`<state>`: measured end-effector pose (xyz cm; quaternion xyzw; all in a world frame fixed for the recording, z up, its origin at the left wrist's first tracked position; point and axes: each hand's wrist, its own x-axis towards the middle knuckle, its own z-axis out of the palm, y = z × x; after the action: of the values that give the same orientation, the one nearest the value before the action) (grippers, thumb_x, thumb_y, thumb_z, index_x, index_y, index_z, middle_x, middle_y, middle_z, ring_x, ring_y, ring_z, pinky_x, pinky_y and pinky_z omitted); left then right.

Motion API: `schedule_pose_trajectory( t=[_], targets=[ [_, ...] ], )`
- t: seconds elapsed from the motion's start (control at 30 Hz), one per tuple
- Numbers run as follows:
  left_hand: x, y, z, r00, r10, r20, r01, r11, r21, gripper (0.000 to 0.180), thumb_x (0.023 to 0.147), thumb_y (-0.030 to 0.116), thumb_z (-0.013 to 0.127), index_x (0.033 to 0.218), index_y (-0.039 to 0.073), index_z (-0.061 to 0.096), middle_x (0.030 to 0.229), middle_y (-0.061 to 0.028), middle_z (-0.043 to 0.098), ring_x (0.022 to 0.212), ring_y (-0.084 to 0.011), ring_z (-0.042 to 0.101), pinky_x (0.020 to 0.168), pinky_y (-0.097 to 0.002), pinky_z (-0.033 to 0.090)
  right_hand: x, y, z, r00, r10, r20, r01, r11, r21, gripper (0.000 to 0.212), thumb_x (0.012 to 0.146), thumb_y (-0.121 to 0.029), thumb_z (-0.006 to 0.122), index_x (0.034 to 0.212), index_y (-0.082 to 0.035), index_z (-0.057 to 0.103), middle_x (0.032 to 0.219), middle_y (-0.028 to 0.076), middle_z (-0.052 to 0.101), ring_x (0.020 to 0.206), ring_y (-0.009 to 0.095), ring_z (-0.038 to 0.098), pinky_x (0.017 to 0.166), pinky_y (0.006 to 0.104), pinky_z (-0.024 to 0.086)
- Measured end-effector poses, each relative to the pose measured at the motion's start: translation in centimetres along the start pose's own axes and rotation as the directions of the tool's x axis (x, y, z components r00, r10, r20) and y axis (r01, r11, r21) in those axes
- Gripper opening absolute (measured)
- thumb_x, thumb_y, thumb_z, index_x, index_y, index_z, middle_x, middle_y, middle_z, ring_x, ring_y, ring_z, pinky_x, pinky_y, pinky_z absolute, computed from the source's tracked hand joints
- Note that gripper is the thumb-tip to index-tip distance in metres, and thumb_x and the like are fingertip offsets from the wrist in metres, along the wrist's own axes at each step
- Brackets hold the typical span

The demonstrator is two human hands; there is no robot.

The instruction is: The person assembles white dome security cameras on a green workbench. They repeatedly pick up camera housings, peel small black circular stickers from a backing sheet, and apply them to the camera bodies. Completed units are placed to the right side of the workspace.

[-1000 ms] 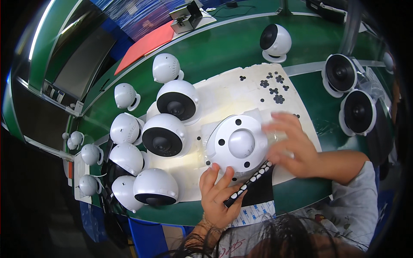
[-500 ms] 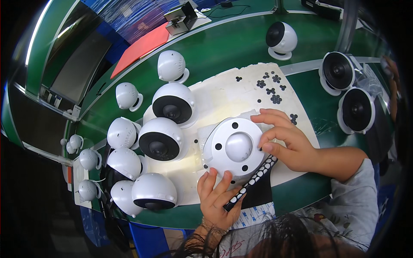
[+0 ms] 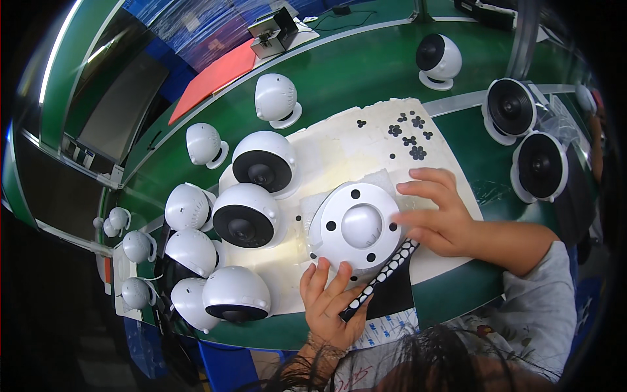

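A white round camera-like unit stands base up in front of me, its ring-shaped base (image 3: 379,204) facing upward around a domed middle. Black round pads (image 3: 331,226) sit on the ring, one of them at its right edge by my right fingertips. My right hand (image 3: 439,212) is beside that edge, fingers spread and slightly curled, with nothing visible in them. My left hand (image 3: 332,302) grips a black strip with white round spots (image 3: 385,272), fingertips resting at the near rim of the base. Under it lies a black sheet with printed white backing (image 3: 394,325).
Several white ball-shaped units (image 3: 242,222) with black fronts crowd the left. Two more (image 3: 539,166) stand at the right, and one (image 3: 439,62) at the back. Loose black pads (image 3: 417,153) lie on the pale board (image 3: 339,140). Beyond are a red sheet (image 3: 215,78) and a metal box (image 3: 271,36).
A black pad now shows at the right of the ring, and my right fingers have drawn back from it and spread. Units on the moving green surface shifted slightly right. My left hand stayed.
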<state>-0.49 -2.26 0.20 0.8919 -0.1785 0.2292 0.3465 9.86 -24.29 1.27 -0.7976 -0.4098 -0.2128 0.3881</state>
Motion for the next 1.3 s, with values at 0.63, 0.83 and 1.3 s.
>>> schedule_pose_trajectory(
  t=[0.63, 0.83, 1.3],
  targets=[
    [0.4, -0.1, -1.1, 0.970, 0.233, 0.074, -0.222, 0.966, -0.135, 0.034, 0.052, 0.000, 0.070, 0.085, 0.005, 0.062, 0.111, -0.0140, 0.055, 0.107, -0.0357, 0.049, 0.081, -0.0439, 0.039, 8.5, 19.7, 3.5, 0.999, 0.028, -0.040, -0.048, 0.721, -0.691, 0.018, 0.080, -0.013, 0.048, 0.090, -0.004, 0.059, 0.089, 0.012, 0.059, 0.079, 0.029, 0.057, 0.070, 0.0365, 0.045],
    [0.7, -0.8, -2.3, 0.947, 0.225, 0.227, -0.194, 0.969, -0.154, 0.036, 0.054, 0.010, 0.065, 0.090, 0.005, 0.062, 0.112, -0.0112, 0.055, 0.105, -0.0275, 0.051, 0.082, -0.0408, 0.038, 9.7, 21.0, 1.3, 0.753, 0.644, -0.136, -0.622, 0.629, -0.465, 0.020, 0.077, -0.021, 0.049, 0.082, -0.007, 0.061, 0.088, 0.010, 0.060, 0.086, 0.026, 0.056, 0.073, 0.0380, 0.042],
    [0.1, -1.0, -1.2, 0.968, 0.168, 0.185, -0.102, 0.941, -0.323, 0.035, 0.060, 0.003, 0.063, 0.094, 0.000, 0.059, 0.107, -0.0112, 0.057, 0.097, -0.0266, 0.055, 0.078, -0.0357, 0.044, 5.2, 30.4, -12.5, 0.230, 0.351, -0.907, -0.761, 0.646, 0.057, 0.065, 0.068, -0.039, 0.067, 0.119, -0.005, 0.046, 0.124, 0.021, 0.041, 0.114, 0.035, 0.040, 0.094, 0.0392, 0.032]
  ],
)
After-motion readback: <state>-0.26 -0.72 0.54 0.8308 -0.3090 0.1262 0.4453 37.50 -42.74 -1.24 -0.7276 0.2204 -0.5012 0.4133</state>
